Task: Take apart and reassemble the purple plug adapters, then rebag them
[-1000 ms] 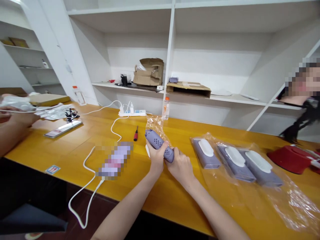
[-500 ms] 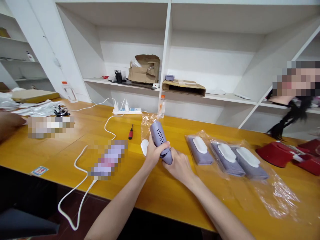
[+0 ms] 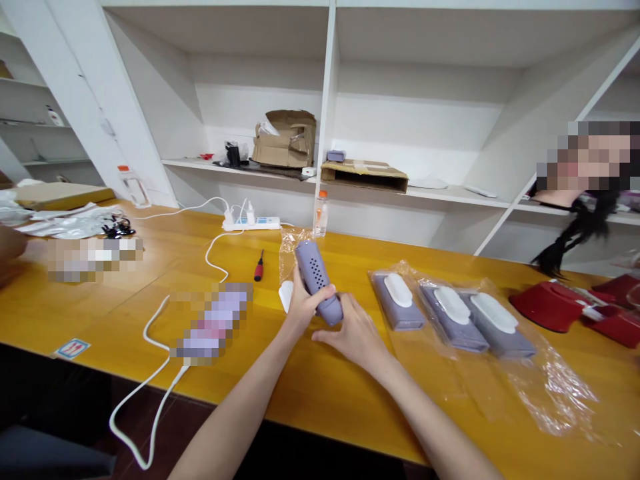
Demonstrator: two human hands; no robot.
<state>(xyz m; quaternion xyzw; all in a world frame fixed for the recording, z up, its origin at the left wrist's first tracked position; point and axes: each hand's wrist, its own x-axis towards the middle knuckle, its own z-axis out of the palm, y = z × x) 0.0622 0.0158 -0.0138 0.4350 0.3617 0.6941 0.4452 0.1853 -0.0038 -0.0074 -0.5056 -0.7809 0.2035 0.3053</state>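
Lilac device (image 3: 317, 277), smooth, elongated and round-ended, pierced by small round holes, above the wooden bench (image 3: 320, 393). Hands: left hand (image 3: 303, 305) wrapped around it; right hand (image 3: 356, 333) half open at its lower end, contact unclear. Right: slab-shaped lilac packs (image 3: 463, 337) in crinkled clear film (image 3: 563, 400). Far left: blue-bordered sticker (image 3: 73, 349), red marking illegible.

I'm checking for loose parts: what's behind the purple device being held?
Clear plastic wrap and part of a white oval piece show past the purple device and the left hand. Whatever lies directly behind them is covered.
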